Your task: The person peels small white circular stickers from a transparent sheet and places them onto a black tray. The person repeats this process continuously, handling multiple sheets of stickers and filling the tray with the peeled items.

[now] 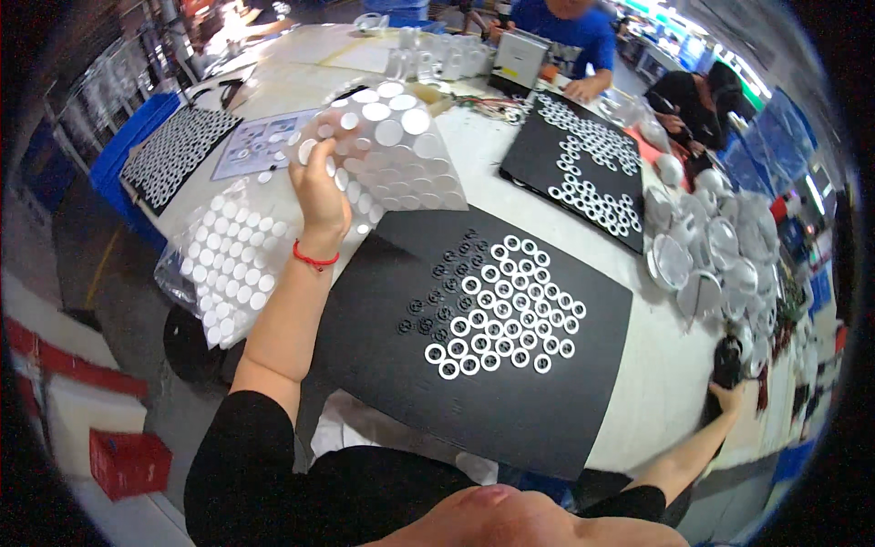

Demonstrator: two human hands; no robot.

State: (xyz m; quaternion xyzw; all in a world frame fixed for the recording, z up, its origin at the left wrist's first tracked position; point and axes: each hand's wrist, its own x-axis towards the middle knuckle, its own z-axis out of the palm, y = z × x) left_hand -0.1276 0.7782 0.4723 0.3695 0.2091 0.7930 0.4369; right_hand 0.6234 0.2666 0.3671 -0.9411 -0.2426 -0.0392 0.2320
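My left hand, with a red cord on its wrist, is raised over the table's left side. Its fingers grip a translucent sheet of round white stickers, which hangs tilted and slightly curled. Below it on a black board lie many white rings with dark centres, beside several plain black rings. Far out at the right table edge, my right hand is closed around a dark, rounded object whose kind I cannot make out.
A second sheet of white discs lies left. Other boards of white rings stand at far left and back right. Clear plastic cups are heaped at right. A co-worker in blue and one in black sit beyond.
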